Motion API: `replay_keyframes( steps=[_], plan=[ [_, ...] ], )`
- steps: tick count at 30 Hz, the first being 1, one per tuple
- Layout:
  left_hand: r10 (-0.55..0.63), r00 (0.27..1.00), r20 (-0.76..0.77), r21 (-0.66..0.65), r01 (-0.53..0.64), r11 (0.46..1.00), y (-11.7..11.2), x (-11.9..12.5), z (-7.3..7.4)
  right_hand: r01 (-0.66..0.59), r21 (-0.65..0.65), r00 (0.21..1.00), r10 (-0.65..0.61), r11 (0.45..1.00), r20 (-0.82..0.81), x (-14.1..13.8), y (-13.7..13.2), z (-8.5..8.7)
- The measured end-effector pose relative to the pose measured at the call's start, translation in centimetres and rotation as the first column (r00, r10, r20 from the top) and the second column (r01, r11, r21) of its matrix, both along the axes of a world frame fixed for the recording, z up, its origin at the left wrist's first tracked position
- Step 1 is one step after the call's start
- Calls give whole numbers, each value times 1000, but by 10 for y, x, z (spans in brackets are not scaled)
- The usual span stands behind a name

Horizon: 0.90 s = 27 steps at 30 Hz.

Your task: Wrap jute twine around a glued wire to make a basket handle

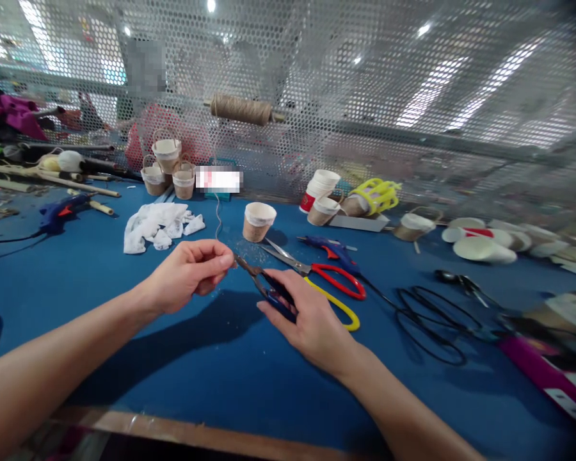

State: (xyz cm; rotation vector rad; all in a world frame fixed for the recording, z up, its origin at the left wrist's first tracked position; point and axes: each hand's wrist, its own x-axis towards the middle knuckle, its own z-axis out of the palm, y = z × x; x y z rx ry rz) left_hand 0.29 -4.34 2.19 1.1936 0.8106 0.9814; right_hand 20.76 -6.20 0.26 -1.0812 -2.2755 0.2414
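Observation:
My left hand [196, 266] is closed in a pinch at the end of a thin twine [217, 214] that runs down behind the fingers from the back of the table. My right hand [312, 317] grips pliers [274, 296] with dark blue handles. Their jaws point left and meet the left fingertips; whatever is between the jaws is too small to make out. Just beyond the hands stands a brown cup with a white cloth-like rim [258, 222]. Scissors [317, 275] with one red and one yellow handle lie beside and partly behind my right hand.
A blue glue gun [333, 251] lies right of the scissors, its black cord [427, 320] looped. White scraps [160, 224] and another glue gun [62, 211] lie left. Small handled cups [167, 157] stack at the back. A twine spool [241, 109] hangs on the perforated screen [365, 121].

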Motion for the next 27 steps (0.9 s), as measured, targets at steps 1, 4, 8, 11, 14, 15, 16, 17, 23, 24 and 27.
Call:
replay_keyframes(
  steps=[1,4,8,11,14,15,16,17,23,24,27],
  plan=[
    [-48,997,67,-60,52,997,-1,-1,1,-18,26,1000,18,999,15,2,2,0],
    [-201,957,208,-187,241,953,-5,-2,2,-99,126,994,94,987,49,9,8,2],
    [-371,891,260,-237,432,870,-9,-1,3,-187,246,982,181,951,45,12,12,3],
    [-194,981,18,-57,195,979,-8,3,0,-83,108,996,84,991,3,7,9,1],
    [330,893,-304,508,-141,850,-6,7,-7,55,-138,997,-62,989,-47,-3,3,2],
    [474,813,-337,678,-140,722,-5,7,-10,66,-213,996,-78,975,-51,-6,1,2],
    [581,739,-341,798,-100,595,-5,7,-13,69,-271,995,-87,960,-53,-9,-1,3],
    [654,680,-331,871,-46,489,-4,7,-15,68,-314,995,-89,947,-53,-11,-3,4],
    [659,655,-370,883,25,470,-4,3,-12,88,-339,992,-112,937,-53,-12,-7,5],
    [596,698,-397,830,-4,558,-4,3,-10,95,-317,993,-114,944,-42,-11,-7,4],
    [312,861,-401,512,-71,856,-5,2,-2,79,-214,996,-87,974,-26,-7,-4,1]
  ],
)
